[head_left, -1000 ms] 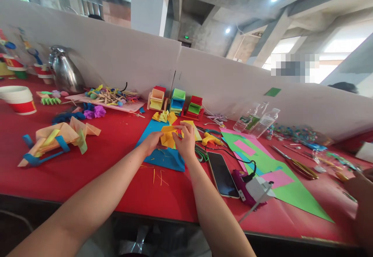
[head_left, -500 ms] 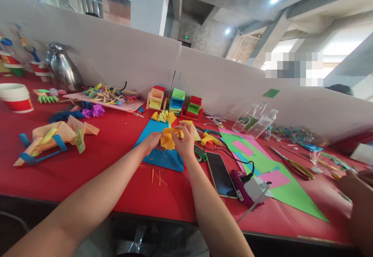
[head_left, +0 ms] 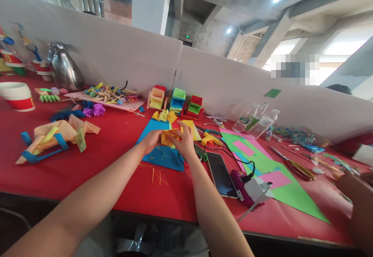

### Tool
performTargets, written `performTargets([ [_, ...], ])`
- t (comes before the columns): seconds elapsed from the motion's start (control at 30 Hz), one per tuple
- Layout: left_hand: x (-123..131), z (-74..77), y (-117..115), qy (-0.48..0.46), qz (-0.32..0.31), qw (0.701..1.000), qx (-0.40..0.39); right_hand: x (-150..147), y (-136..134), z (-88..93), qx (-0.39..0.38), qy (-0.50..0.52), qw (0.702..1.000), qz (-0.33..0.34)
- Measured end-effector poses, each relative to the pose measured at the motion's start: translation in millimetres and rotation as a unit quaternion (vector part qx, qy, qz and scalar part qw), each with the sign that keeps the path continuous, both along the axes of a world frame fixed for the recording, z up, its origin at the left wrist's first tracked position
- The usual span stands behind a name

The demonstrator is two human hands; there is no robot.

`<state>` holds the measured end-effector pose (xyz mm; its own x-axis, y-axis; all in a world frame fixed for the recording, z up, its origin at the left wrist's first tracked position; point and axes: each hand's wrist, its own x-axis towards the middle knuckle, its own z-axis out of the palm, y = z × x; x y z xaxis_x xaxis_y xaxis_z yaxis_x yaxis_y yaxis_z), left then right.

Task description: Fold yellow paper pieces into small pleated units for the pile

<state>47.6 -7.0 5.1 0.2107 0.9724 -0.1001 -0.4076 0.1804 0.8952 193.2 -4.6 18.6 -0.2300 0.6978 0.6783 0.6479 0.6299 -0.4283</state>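
Between my two hands is a small piece of orange-yellow folded paper (head_left: 167, 140), held just above a blue paper sheet (head_left: 171, 161) strewn with thin yellow strips. My left hand (head_left: 152, 141) grips its left side, fingers closed at the edge. From the right, my right hand (head_left: 185, 141) pinches it with thumb and fingers. Right behind the hands lie crumpled yellow paper pieces (head_left: 163, 116). Flat yellow paper (head_left: 192, 129) lies beside my right hand. Part of the folded paper is hidden by my fingers.
A phone (head_left: 222, 174), a yellow glue gun (head_left: 212, 139) and a purple power strip (head_left: 244, 185) lie to the right. Scissors (head_left: 297, 167) rest past green paper (head_left: 294, 194). Folded paper models (head_left: 178, 99) stand behind. Another person's hand (head_left: 349, 187) is at far right.
The folded paper has tilted, showing more of its top edge. My left hand has shifted slightly further round it, and my right fingers lie more across it.
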Motion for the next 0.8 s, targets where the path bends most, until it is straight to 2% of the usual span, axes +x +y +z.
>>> performTargets([
  [0.13, -3, 0.1, 6, -0.033, 0.033, 0.999, -0.013, 2, 2, 0.7, -0.050, 0.157, 0.986, -0.012],
  [0.2, -3, -1.3, 8, -0.041, 0.056, 0.998, -0.007, 2, 5, -1.7, -0.076, 0.196, 0.977, -0.022],
  [0.43, 5, -5.0, 2, -0.044, 0.080, 0.995, 0.037, -5, 9, -12.5, -0.133, 0.236, 0.963, -0.010],
  [0.63, 5, -7.2, 9, -0.094, 0.115, 0.989, 0.025, -6, 4, -5.5, -0.130, 0.266, 0.955, -0.005],
  [0.8, 3, -4.9, 9, -0.123, 0.104, 0.987, 0.023, -5, 4, -3.9, -0.148, 0.262, 0.953, 0.040],
])
